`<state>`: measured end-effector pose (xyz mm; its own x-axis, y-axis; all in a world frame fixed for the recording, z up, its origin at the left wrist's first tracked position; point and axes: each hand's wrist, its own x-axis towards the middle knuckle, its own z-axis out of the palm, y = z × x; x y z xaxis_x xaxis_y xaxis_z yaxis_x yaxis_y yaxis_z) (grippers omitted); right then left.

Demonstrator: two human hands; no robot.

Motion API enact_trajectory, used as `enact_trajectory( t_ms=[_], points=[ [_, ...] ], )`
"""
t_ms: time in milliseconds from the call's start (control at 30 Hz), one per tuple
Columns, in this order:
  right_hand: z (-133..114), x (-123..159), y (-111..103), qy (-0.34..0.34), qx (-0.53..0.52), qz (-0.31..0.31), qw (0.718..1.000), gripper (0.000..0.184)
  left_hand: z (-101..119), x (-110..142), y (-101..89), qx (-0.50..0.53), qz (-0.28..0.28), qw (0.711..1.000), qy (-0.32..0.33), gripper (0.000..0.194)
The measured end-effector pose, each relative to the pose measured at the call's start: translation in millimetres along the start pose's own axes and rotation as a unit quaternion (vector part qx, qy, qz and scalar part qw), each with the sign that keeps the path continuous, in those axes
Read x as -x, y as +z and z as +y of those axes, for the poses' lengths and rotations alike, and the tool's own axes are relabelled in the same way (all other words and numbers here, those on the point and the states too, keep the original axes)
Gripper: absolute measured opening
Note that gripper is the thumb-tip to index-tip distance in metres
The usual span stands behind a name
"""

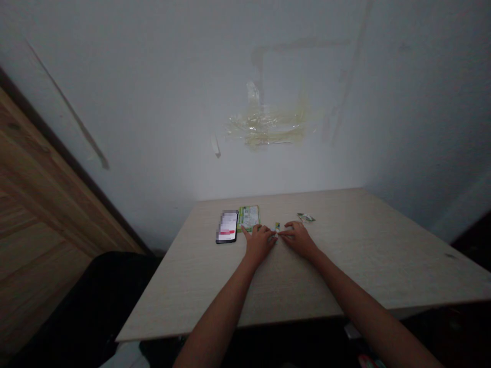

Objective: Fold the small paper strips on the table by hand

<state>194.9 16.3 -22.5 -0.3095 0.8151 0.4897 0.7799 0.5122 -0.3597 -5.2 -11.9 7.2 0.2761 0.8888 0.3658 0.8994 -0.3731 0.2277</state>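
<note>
My left hand [261, 242] rests on the table, thumb and forefinger closed at a small white piece [276, 231] and the little finger stretched out to the left. From the other side, my right hand [300, 238] brings its thumb and forefinger together at the same white piece. What the piece is cannot be made out at this size. Just beyond it shows a tiny yellow, green and blue bit [277, 225]; whether the two are joined is unclear. A flat green and white printed packet [249, 216] lies beside my left fingers, partly covered by them.
A phone [227, 228] with a lit screen lies left of the packet. Past my right hand is a small green and white wrapper [306, 218]. The pale wooden table [383, 245] meets a wall [153, 102] bearing old clear tape [272, 128]. A wooden door or panel [46, 189] stands left.
</note>
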Motion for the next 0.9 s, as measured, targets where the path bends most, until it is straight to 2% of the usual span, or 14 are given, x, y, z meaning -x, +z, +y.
enact_trajectory(
  t_ms=[500,733,900],
  points=[
    [-18.4,-12.3,-11.0,0.108,0.129,-0.044,0.985,0.028,-2.2,-0.3,1.0,0.014,-0.018,1.000,0.006,0.026],
    [-23.0,-15.0,-11.5,0.130,0.140,-0.044,0.981,0.031,-2.1,-0.6,0.3,0.015,-0.031,0.999,0.000,0.027],
    [-14.8,-13.1,-5.4,0.109,0.113,-0.026,0.987,0.033,-1.0,-0.2,-0.8,0.019,-0.022,1.000,0.005,0.025]
  ],
)
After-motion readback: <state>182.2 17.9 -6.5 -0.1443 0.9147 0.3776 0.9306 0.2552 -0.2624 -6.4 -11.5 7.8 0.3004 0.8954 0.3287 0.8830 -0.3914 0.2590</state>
